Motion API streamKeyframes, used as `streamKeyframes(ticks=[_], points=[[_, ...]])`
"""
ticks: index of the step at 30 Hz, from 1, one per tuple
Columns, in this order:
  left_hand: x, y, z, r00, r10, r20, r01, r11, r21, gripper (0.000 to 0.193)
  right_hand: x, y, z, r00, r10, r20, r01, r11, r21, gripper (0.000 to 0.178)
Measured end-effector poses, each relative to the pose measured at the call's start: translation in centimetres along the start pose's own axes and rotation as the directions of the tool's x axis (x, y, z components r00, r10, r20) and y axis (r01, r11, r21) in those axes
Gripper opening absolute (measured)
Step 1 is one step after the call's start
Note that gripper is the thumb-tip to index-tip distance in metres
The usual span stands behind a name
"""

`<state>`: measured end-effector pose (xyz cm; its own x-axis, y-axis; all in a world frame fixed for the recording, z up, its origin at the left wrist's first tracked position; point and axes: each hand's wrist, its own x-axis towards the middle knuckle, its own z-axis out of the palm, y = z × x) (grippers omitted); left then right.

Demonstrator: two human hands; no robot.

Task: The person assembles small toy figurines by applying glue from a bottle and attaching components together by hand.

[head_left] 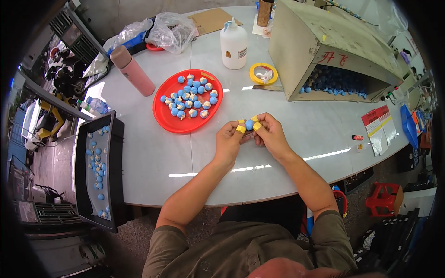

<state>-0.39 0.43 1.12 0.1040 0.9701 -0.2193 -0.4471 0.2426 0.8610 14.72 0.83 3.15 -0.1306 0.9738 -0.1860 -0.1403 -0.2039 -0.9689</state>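
Between my fingertips, above the near middle of the grey table [153, 157], is a small blue ball [249, 125]. My left hand [229, 139] pinches it from the left, and my right hand [271, 135] pinches it from the right. Yellow tape wraps the thumb and a fingertip on each hand. Beyond my left hand lies a round red tray [162, 118] holding several blue balls with cream-coloured parts [193, 97]. The underside of the held ball is hidden by my fingers.
A black bin [118, 171] with more blue balls stands at the left edge. Farther back are a pink flask [132, 69], a white bottle [234, 48], a yellow tape roll [253, 74] and a flat blade [269, 88]. A box-like booth [296, 55] holds dark blue balls at right.
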Motion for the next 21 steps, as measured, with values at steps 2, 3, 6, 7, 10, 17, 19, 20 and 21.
streamKeyframes(ticks=[2, 3, 6, 7, 10, 17, 19, 20, 21], points=[[0.3, 0.3, -0.7, 0.997, -0.009, 0.078, 0.000, 0.994, 0.109, 0.028, 0.2, -0.3, -0.7, 0.994, -0.032, 0.109, 0.037, 0.998, -0.044, 0.010], [0.4, 0.2, -0.7, 0.997, -0.006, 0.081, -0.003, 0.994, 0.112, 0.028, 0.4, -0.4, -1.0, 0.993, -0.037, 0.108, 0.042, 0.998, -0.042, 0.010], [0.6, 0.4, -0.9, 0.993, 0.004, 0.117, -0.024, 0.986, 0.167, 0.030, 0.8, -0.4, -1.5, 0.977, -0.074, 0.202, 0.091, 0.993, -0.079, 0.012], [0.5, 0.6, -0.8, 0.990, -0.017, 0.137, -0.012, 0.978, 0.210, 0.030, 0.8, -0.5, -1.5, 0.978, -0.083, 0.191, 0.106, 0.988, -0.115, 0.013], [0.5, 1.2, -0.7, 0.985, -0.048, 0.163, 0.004, 0.965, 0.261, 0.028, 0.8, -0.5, -1.9, 0.979, -0.067, 0.194, 0.101, 0.980, -0.172, 0.013], [1.4, 0.5, -1.8, 0.975, -0.012, 0.222, -0.057, 0.952, 0.302, 0.021, 0.8, -0.9, -2.0, 0.963, -0.004, 0.268, 0.056, 0.981, -0.187, 0.008], [1.4, 0.3, -1.9, 0.973, -0.007, 0.229, -0.062, 0.954, 0.294, 0.020, 0.9, -0.6, -2.1, 0.960, -0.030, 0.277, 0.090, 0.975, -0.206, 0.006], [1.4, 0.2, -1.8, 0.971, -0.001, 0.238, -0.069, 0.956, 0.286, 0.019, 0.9, -0.4, -2.2, 0.956, -0.057, 0.286, 0.125, 0.966, -0.224, 0.005], [1.4, 0.1, -1.8, 0.971, -0.004, 0.238, -0.066, 0.956, 0.286, 0.019, 1.0, -0.2, -2.3, 0.957, -0.055, 0.284, 0.122, 0.967, -0.224, 0.005]])
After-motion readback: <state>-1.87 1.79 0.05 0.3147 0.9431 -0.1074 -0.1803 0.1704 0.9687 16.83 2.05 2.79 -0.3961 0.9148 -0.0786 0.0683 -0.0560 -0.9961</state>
